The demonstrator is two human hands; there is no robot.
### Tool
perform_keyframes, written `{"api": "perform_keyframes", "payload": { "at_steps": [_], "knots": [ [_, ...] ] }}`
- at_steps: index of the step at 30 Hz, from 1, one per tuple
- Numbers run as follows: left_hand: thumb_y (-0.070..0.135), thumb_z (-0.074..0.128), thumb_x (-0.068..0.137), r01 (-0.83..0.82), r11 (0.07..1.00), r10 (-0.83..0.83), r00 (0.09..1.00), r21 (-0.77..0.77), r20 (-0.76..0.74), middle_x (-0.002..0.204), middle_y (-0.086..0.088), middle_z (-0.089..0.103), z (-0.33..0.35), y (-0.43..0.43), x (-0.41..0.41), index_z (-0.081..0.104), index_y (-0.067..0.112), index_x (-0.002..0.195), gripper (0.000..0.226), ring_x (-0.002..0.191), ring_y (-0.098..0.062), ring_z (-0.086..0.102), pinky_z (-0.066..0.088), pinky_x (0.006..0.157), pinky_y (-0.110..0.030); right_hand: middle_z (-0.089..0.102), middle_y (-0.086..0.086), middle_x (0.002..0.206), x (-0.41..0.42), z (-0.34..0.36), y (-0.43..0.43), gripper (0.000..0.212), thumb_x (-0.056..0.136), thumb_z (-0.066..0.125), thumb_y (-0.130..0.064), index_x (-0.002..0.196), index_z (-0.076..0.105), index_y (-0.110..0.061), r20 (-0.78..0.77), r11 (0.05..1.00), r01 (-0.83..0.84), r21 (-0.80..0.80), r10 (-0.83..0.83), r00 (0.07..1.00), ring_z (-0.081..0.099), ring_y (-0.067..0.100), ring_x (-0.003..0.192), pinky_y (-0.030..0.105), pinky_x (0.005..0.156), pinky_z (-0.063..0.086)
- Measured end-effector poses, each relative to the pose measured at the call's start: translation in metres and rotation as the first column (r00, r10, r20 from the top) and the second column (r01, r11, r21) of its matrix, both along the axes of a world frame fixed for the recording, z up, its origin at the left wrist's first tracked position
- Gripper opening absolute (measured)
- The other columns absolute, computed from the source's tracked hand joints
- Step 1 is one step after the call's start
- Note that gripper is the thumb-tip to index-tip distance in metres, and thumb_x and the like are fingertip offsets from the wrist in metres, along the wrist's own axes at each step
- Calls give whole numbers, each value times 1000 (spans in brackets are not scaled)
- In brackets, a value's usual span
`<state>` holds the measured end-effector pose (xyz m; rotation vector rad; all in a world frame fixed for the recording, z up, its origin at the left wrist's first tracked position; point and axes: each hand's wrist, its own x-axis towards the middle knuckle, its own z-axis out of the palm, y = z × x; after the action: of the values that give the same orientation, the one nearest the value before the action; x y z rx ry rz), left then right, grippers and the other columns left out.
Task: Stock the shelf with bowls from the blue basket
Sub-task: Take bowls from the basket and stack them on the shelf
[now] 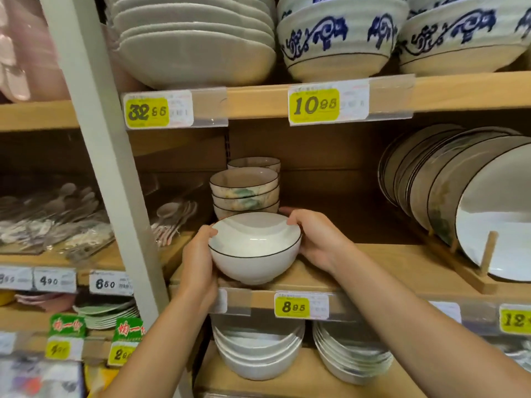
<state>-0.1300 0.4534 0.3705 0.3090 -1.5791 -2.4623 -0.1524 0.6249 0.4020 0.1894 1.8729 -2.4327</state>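
Observation:
A white bowl (254, 248) with a thin dark rim sits at the front of the middle wooden shelf (373, 262), tilted toward me. My left hand (199, 261) grips its left side, thumb over the rim. My right hand (314, 237) grips its right side, fingers curled over the far rim. Just behind the bowl stands a stack of matching patterned bowls (244, 193), with another bowl (254, 163) further back. The blue basket is not in view.
Dark-rimmed plates (459, 196) lean in a wooden rack on the right of the same shelf. Bagged spoons (175, 216) lie to the left. A grey upright post (109, 156) divides the shelving. White bowl stacks (258, 354) sit below, large bowls (339, 38) above.

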Motion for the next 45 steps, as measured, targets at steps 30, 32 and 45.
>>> {"api": "perform_keyframes", "payload": {
  "at_steps": [30,32,45],
  "knots": [
    [9,43,56,69,997,-72,994,35,87,107,-14,70,13,-5,13,65,6,110,58,95,-36,63,55,73,-39,65,15,120,-2,-14,-5,44,79,47,0,120,59,-9,-5,995,-90,42,90,996,60,31,110,46,98,49],
    [8,42,60,113,993,-115,990,27,81,110,-15,69,16,-10,9,65,5,108,54,100,-36,62,53,80,-42,65,22,119,-3,-4,-4,44,77,43,6,117,60,0,31,990,-136,-47,138,990,61,36,111,47,101,48],
    [21,50,83,-87,996,86,994,-13,-65,109,2,64,-11,21,28,55,28,111,29,102,-16,61,53,85,-36,65,16,114,-2,-10,-22,58,76,32,13,120,62,-10,-44,997,73,12,-72,996,60,33,107,46,95,51]
  ]
}}
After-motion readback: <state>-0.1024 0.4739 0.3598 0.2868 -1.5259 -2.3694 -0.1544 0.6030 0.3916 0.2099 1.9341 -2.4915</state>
